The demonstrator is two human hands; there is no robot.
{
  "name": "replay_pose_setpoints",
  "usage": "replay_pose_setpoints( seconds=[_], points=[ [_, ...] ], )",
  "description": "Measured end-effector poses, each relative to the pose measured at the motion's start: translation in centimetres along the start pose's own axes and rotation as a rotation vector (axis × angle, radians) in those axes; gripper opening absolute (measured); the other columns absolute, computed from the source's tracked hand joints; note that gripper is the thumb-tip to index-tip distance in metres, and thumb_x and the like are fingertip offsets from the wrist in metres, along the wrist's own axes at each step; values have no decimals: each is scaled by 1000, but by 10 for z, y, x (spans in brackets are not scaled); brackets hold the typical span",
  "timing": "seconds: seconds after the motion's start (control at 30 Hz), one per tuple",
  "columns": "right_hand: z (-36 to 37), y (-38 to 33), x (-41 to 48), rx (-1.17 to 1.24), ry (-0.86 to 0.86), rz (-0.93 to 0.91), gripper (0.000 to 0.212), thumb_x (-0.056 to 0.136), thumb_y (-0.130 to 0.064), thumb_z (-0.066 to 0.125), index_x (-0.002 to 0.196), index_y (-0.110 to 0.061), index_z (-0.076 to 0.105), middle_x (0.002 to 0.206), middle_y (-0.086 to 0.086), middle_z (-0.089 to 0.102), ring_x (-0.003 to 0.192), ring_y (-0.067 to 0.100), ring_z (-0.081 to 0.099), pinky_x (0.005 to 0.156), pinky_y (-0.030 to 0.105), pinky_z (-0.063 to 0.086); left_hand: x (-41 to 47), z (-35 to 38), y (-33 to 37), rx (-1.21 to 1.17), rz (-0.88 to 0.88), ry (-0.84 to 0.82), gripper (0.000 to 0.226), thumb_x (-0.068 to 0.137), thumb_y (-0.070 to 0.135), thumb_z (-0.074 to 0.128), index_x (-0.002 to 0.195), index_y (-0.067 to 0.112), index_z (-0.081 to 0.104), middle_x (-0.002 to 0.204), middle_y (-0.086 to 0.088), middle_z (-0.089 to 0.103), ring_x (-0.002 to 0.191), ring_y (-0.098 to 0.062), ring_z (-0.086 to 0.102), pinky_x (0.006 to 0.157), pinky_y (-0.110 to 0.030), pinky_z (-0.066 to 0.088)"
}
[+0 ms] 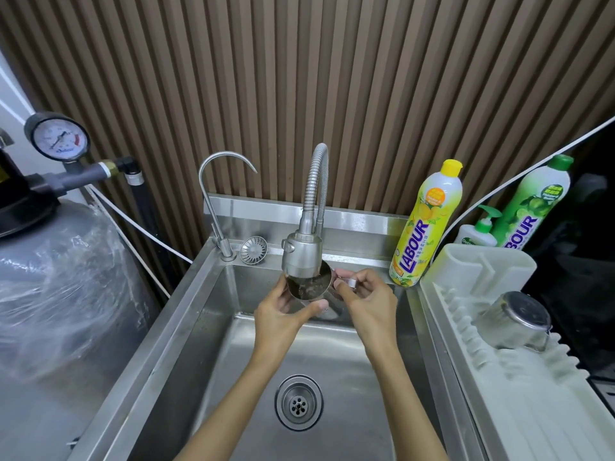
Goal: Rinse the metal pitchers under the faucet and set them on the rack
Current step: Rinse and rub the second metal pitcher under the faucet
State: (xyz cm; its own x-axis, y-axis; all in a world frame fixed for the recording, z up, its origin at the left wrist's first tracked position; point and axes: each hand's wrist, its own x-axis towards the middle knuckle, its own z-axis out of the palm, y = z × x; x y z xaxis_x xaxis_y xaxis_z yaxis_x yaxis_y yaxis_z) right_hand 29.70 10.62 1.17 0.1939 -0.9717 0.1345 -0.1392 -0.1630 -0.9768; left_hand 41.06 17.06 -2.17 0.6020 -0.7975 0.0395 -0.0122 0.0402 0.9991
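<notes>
Yellow detergent bottle (pixel 429 224) beside green bottle (pixel 535 201), pressure gauge (pixel 57 138) above wrapped grey tank (pixel 66 277)

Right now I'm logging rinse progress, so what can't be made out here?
Head view only.
- Held pitcher: rim and inside partly hidden by the faucet head.
- Its handle: mostly covered by the right hand.
- Its lower wall: behind the left hand.
- Second pitcher on the rack: base faces the camera, inside unseen.

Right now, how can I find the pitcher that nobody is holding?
Look right of the steel sink to the white drying rack. A metal pitcher sits upside down on it, flat bottom up. The other pitcher is under the faucet, held by the left hand and right hand; this one stands alone.
</notes>
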Motion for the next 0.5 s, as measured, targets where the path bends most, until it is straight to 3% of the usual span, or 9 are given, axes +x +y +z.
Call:
replay_pose_setpoints(
  seconds=[0.07, 0.13, 0.23, 0.27, 0.37, 0.43, 0.5],
  points=[
    [3, 3, 0, 178, -27, 25, 26, 82, 1, 64, 66, -13, 48, 99, -5, 72, 92, 6, 67, 89, 26, 51, 5, 2, 0, -23, 35, 25, 77, 55, 3, 86, 125, 7, 55, 115, -4, 68, 110, -12, 63, 103, -31, 45],
    [9, 10, 3, 354, -88, 92, 24, 85, 2, 60, 70, -10, 46, 102, -7, 71, 98, 9, 66, 91, 27, 49, 8, 1, 3, -18, 87, 65, 87, 48, 10, 89, 127, 8, 53, 124, -4, 63, 116, -10, 58, 106, -32, 41],
    [17, 19, 6, 608, -196, 244, 21, 88, 3, 55, 71, -6, 46, 105, 7, 69, 96, 23, 64, 86, 35, 54, 7, -5, 15, 179, 218, 104, 85, 46, 20, 89, 123, 28, 53, 125, 7, 56, 110, 6, 53, 95, -8, 38],
    [19, 21, 5, 651, -228, 283, 21, 88, 3, 54, 70, -5, 47, 99, 12, 68, 93, 26, 64, 84, 37, 56, 6, -7, 18, 257, 253, 123, 86, 47, 24, 89, 124, 31, 51, 122, 8, 54, 106, 5, 52, 90, -3, 35],
    [22, 22, 2, 607, -280, 353, 20, 88, -5, 58, 69, -6, 51, 73, 9, 67, 74, 23, 66, 75, 44, 59, -1, -13, 28, 449, 255, 235, 90, 43, 58, 75, 125, 28, 55, 105, 9, 49, 102, -8, 48, 86, -15, 38],
    [20, 16, -1, 477, -283, 375, 16, 86, -12, 63, 74, -5, 54, 71, 8, 69, 67, 21, 69, 64, 42, 60, -4, -17, 28, 558, 183, 272, 93, 41, 75, 62, 118, 24, 62, 92, 6, 51, 91, -12, 53, 83, -28, 45],
    [14, 7, -2, 337, -252, 388, 17, 84, -16, 67, 78, -4, 57, 77, 11, 69, 65, 17, 71, 53, 36, 59, -6, -20, 25, 573, 88, 255, 85, 41, 81, 57, 104, 25, 68, 83, 3, 54, 81, -13, 59, 76, -27, 48]
  ],
)
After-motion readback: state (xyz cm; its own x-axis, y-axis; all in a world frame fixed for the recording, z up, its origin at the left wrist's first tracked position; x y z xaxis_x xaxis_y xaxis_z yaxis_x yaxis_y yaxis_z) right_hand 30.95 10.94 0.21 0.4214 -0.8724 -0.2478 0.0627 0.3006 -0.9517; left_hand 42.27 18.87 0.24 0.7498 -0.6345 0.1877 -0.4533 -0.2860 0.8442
